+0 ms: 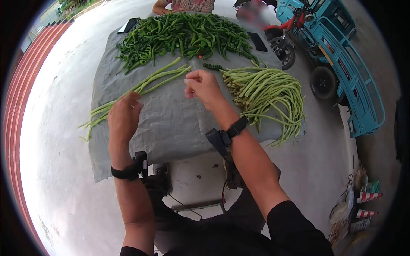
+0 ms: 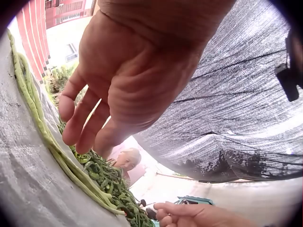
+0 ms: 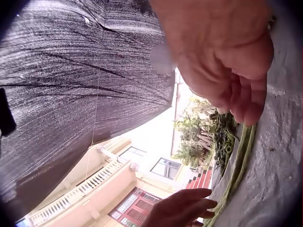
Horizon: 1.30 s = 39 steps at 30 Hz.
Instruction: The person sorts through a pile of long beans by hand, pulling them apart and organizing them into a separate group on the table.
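A few long green beans [image 1: 156, 77] lie in a loose row on the grey sheet, running from the left edge to the middle. My left hand [image 1: 124, 116] is over their middle, its fingers loosely bent and holding nothing in the left wrist view. Close to their far right ends is my right hand [image 1: 205, 88], fingers loosely curled with nothing visible between them. In the right wrist view its fingertips overlap the beans [image 3: 241, 156]. A large pile of long beans [image 1: 269, 91] lies to the right of that hand, cut ends facing it.
A broad heap of green peppers [image 1: 183, 36] covers the far side of the grey sheet [image 1: 171, 128]. Dark phones [image 1: 257, 42] lie beside the heap. Another person [image 1: 192, 5] is across the table. A blue cargo tricycle [image 1: 341, 64] stands at the right.
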Motion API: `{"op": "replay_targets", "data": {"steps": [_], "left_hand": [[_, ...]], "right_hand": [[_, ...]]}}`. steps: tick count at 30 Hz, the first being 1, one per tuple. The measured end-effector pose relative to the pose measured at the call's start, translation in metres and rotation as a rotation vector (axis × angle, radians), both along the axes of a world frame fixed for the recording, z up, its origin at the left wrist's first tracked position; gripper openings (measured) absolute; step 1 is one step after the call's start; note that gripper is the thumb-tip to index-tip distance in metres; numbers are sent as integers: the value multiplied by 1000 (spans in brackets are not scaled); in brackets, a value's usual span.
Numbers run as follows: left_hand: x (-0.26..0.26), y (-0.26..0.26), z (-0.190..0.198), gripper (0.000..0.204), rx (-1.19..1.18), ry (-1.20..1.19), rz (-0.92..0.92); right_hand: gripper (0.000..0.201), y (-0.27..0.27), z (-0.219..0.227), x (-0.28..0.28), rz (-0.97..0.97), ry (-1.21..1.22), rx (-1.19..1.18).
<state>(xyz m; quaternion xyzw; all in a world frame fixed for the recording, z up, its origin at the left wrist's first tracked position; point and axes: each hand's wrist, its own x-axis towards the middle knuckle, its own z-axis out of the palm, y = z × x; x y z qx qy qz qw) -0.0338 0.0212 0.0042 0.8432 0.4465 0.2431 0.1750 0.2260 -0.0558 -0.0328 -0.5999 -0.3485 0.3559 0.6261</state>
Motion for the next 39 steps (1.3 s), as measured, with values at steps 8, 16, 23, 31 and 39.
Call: {"op": "replay_targets", "data": {"steps": [8, 16, 23, 31, 39], "left_hand": [[27, -18, 14, 20, 2, -113, -21], [64, -27, 9, 16, -23, -236, -67], [90, -40, 11, 14, -3, -285, -82], [109, -55, 10, 11, -28, -297, -109], [99, -53, 10, 12, -24, -302, -112]], "right_hand": [[12, -121, 59, 57, 6, -284, -10], [13, -211, 30, 123, -429, -615, -312], [11, -282, 12, 185, -771, -827, -484], [27, -266, -12, 181, -610, -980, -561], [19, -255, -22, 187, -573, -910, -653]]}}
